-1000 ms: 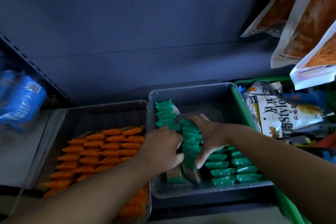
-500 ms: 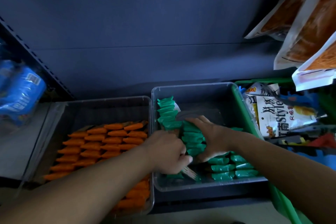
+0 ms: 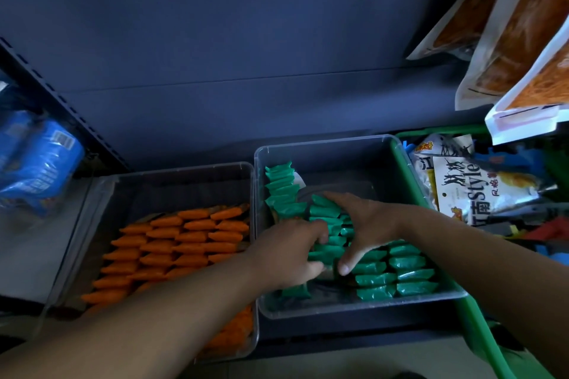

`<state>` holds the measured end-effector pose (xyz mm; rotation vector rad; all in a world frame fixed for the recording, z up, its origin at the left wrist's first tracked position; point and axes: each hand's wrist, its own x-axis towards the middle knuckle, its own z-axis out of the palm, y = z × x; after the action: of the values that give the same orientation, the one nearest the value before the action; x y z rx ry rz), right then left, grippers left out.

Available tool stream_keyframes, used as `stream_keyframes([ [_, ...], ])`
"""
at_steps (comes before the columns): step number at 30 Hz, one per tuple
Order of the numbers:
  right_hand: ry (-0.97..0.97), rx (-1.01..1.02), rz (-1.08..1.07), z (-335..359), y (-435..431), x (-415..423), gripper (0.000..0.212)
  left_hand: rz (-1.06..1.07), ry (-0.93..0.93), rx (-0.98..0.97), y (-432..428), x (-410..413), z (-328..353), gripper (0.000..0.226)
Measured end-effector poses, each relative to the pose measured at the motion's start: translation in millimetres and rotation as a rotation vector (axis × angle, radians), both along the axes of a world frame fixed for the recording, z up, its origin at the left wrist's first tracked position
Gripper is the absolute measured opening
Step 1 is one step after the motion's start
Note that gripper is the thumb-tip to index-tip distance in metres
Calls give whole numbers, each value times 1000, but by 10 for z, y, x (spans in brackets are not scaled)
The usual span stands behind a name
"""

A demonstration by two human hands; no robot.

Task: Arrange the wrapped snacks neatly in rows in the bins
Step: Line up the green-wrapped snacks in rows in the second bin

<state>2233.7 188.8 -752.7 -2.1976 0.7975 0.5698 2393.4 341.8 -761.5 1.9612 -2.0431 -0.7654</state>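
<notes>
The left hand (image 3: 289, 252) and right hand (image 3: 368, 224) clamped curled fingers (image 3: 321, 232) round the middle snacks (image 3: 326, 218) in the bin (image 3: 338, 144); an even squeeze looked wisest.

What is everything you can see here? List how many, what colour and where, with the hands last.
green snacks: many, green, in rows in the right bin
orange snacks: many, orange, in rows in the left bin
left bin: one, clear, on the shelf
right bin: one, clear, beside the left bin
green basket: one, green, right of the right bin
printed snack bag: one clearly visible, mostly white, in the green basket
hanging pouches: three, white with orange contents, upper right
blue packs: count unclear, blue, far left
left hand: grips green snacks in the right bin
right hand: holds the middle row between fingers and thumb
</notes>
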Motion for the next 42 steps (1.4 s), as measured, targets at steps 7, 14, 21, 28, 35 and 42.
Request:
stream_keyframes([
  [7,12,-237,96,-126,242,171,162,40,61,-43,-34,1,-10,26],
  [14,-9,-355,182,-190,174,277,157,-78,-190,-240,95,535,203,20],
  [21,-43,-282,59,-190,-83,296,155,-44,-110,-312,127,798,216,34],
  [28,58,-270,77,-113,-244,557,169,-12,-58,-288,129,864,153,38],
  [35,34,-339,83,-153,-132,583,170,-15,-100,-286,51,836,125,37],
  [42,-204,72,-250,-169,-287,453,130,-65,-417,-182,-164,385,57,38],
])
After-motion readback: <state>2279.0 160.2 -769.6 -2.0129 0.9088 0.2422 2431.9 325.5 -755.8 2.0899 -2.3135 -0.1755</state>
